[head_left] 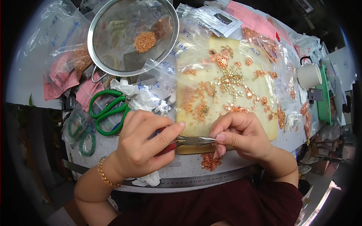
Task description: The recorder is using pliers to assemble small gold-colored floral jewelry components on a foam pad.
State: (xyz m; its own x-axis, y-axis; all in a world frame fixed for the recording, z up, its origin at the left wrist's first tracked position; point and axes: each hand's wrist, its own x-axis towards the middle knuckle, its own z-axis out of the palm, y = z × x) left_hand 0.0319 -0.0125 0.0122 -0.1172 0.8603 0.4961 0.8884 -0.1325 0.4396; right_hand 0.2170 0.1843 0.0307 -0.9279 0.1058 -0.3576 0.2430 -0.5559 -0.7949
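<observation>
In my left hand (141,141) is a pair of needle-nose pliers (194,141) with red handles, its jaws pointing right. The jaw tips meet the fingertips of my right hand (243,135), whose thumb and index finger are pinched together. Whatever small piece they hold is too tiny to make out. Under both hands lies a cream-coloured mat (264,130) with copper-coloured jewellery parts (222,61), small rings (198,109) and pale gold beads (230,80) spread over it. A heap of copper-coloured chain (211,161) sits just below the mat's near edge.
Green-handled scissors (109,111) lie left of my left hand. A metal sieve (92,49) holding small copper-coloured pieces (145,41) stands at the back left. Plastic bags (192,22) and pink slips surround the mat. A steel ruler (203,180) runs along the front edge; a white mug (309,76) stands right.
</observation>
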